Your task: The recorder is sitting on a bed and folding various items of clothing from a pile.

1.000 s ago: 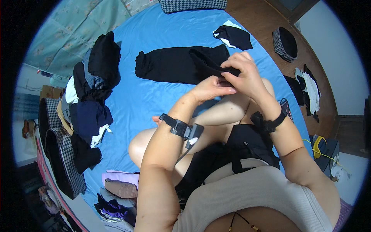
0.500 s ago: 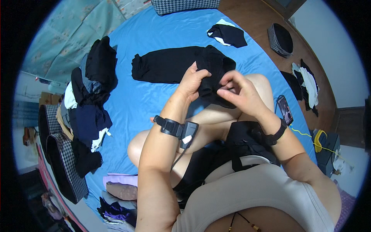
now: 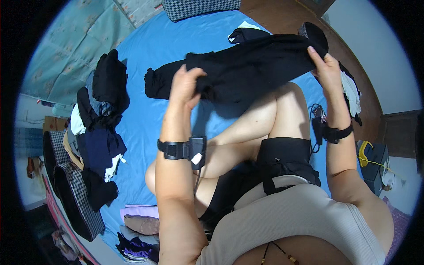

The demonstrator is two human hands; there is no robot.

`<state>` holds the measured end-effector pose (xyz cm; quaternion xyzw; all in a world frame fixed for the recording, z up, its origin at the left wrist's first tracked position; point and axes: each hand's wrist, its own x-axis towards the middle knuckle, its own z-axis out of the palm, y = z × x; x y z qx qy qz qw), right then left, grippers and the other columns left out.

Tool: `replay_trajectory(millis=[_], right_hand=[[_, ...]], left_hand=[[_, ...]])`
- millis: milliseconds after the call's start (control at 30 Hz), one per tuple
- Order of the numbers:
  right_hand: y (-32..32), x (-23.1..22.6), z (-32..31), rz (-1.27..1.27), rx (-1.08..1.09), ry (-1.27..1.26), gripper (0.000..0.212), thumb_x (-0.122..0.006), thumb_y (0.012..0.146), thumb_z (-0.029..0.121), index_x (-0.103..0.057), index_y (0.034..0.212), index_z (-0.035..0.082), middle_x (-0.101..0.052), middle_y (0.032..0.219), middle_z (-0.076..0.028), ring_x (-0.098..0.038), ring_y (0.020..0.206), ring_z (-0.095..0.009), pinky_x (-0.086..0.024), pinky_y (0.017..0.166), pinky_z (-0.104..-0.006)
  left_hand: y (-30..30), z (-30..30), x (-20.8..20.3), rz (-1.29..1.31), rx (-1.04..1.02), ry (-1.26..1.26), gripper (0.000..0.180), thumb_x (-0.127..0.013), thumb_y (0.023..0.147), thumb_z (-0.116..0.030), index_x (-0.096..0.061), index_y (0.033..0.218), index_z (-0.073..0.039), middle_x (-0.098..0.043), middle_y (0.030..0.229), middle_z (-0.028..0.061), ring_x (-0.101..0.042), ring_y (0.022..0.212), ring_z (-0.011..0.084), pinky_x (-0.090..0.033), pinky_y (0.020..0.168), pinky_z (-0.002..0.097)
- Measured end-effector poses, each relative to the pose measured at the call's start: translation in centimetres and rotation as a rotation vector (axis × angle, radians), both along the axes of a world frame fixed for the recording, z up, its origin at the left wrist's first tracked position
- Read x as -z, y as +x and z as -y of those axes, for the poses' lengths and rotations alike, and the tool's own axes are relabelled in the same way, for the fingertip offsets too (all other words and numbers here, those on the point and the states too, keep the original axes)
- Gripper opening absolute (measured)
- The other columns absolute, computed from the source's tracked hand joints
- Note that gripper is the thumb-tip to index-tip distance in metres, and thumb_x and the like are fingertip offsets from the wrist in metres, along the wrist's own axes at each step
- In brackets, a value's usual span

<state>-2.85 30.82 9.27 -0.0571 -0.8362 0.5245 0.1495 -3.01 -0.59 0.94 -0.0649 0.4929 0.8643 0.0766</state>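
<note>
A long black garment [image 3: 254,66], perhaps trousers, is stretched sideways above my crossed legs. My left hand [image 3: 186,86] grips it near its left part, thumb on top. At the right end, my right hand [image 3: 326,68] has its edge pinched between thumb and fingers. Beyond my left hand, a narrower black piece with a gathered end [image 3: 155,84] lies on the blue sheet [image 3: 143,132]. Whether it belongs to the same garment is hidden where they overlap.
To the left lie a black folded bundle [image 3: 110,77], navy clothing [image 3: 104,141] and houndstooth fabric bins [image 3: 81,198]. Another such bin [image 3: 201,9] stands at the far edge. Folded clothes [image 3: 141,225] sit near my left arm. Black-and-white clothes [image 3: 351,95] lie on the floor at right.
My hands have moved apart, the right one far out to the right and up. The black garment, bunched between them before, is now spread out and raised.
</note>
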Motion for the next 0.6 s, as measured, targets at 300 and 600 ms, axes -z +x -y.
replay_trajectory(millis=[300, 600], right_hand=[[-0.9, -0.1, -3.5, -0.523, -0.080, 0.521, 0.028, -0.054, 0.083, 0.028, -0.057, 0.067, 0.005, -0.060, 0.073, -0.002, -0.056, 0.060, -0.013, -0.045, 0.057, -0.0266], [-0.5, -0.8, -11.5, 0.145, 0.089, -1.006, 0.022, -0.053, 0.082, 0.018, -0.061, 0.087, -0.002, -0.062, 0.086, -0.014, -0.061, 0.073, -0.023, -0.051, 0.067, -0.0312]], left_hand=[[1.2, -0.3, -3.8, -0.106, -0.285, -0.297, 0.052, -0.044, 0.072, 0.004, -0.038, 0.123, -0.004, -0.048, 0.062, -0.0008, -0.043, 0.048, 0.0065, -0.037, 0.044, 0.0219], [14.7, -10.4, -4.7, -0.369, 1.134, -0.184, 0.037, -0.051, 0.081, -0.014, -0.046, 0.114, 0.001, -0.057, 0.106, 0.0144, -0.058, 0.087, 0.0159, -0.047, 0.074, 0.0275]])
